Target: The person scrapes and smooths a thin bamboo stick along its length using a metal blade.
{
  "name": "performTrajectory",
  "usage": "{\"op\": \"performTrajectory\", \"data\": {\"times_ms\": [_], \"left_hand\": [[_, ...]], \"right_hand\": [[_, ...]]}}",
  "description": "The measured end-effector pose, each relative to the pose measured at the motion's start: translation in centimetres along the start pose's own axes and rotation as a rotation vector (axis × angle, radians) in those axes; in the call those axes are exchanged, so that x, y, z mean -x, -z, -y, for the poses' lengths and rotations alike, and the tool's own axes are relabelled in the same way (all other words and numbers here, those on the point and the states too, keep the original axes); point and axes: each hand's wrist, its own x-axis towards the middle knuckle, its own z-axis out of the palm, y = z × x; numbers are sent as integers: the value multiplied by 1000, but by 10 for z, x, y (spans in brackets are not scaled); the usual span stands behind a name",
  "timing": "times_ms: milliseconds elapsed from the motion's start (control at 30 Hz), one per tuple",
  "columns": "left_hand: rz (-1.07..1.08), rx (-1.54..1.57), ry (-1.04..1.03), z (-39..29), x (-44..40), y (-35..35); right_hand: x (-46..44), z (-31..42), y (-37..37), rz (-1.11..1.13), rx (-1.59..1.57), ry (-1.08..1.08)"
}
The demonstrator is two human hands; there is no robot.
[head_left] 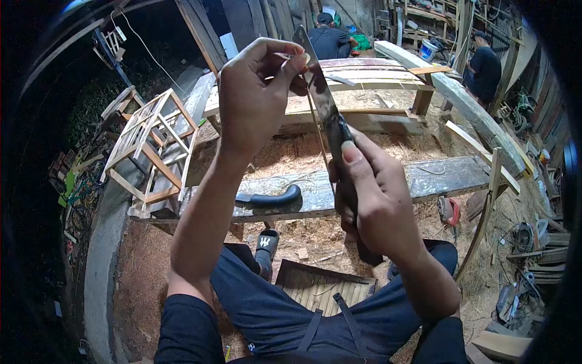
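My right hand [379,200] is wrapped round the dark handle of a large knife [324,97], its blade pointing up and slightly left. Close beside the blade runs a thin wooden strip [316,118], from my left fingertips down towards my right hand. My left hand [257,88] is pinched on the strip's upper end, near the blade's tip; whether it touches the blade I cannot tell. Below, a tool with a curved black handle [270,197] lies on the worn wooden bench [436,176].
A slatted wooden frame [154,145] stands at left. Behind the bench, long planks [364,76] rest on supports, and two people [327,39] sit further back. A slatted panel [318,291] lies between my legs. A red power tool [448,211] sits on the shaving-strewn ground.
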Motion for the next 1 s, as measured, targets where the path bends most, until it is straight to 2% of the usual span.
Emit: {"op": "performTrajectory", "data": {"times_ms": [167, 200, 300, 367, 400, 433, 500, 533, 567, 633, 667, 733, 767, 867, 900, 933, 1000], "left_hand": [[9, 57, -23, -1, 3, -4], [13, 58, -18, 0, 3, -4], [-15, 18, -23, 2, 3, 0], [-5, 118, 14, 5, 1, 3], [-15, 117, -4, 3, 4, 2], [-11, 118, -8, 4, 3, 0], [-26, 133, -17, 6, 2, 0], [-31, 134, -14, 6, 2, 0], [-42, 101, -31, 7, 1, -1], [-45, 71, -45, 8, 3, -4], [-40, 115, -45, 8, 3, -6], [-38, 157, -45, 7, 3, -5], [-28, 140, -6, 6, 3, -3], [-19, 82, 13, 4, 1, -1], [-15, 48, -11, 4, 2, -2], [-13, 52, -14, 5, 0, -3], [-32, 7, -57, 5, 1, -4]], "right_hand": [[1, -22, -3, -41, 85, -19], [1, -34, -4, -79, 203, 87], [-3, -65, 8, -47, 430, 196], [2, -17, 9, 17, -160, -389], [-3, -8, 15, 30, -394, -456], [-3, -4, 18, 14, -469, -466], [-1, -6, 15, 85, -101, -277], [0, -8, 9, 88, -97, -280], [1, -10, 1, 29, -18, -132], [5, -25, -3, -36, 60, 11], [5, -44, -2, -66, 250, 155], [6, -68, -2, -17, 428, 19], [7, -68, 2, -15, 429, 23], [5, -44, 4, 8, -5, -255], [8, -41, 1, -3, -13, -262], [9, -38, -2, -15, 29, -149], [10, -40, -3, -27, 35, -102]]}}
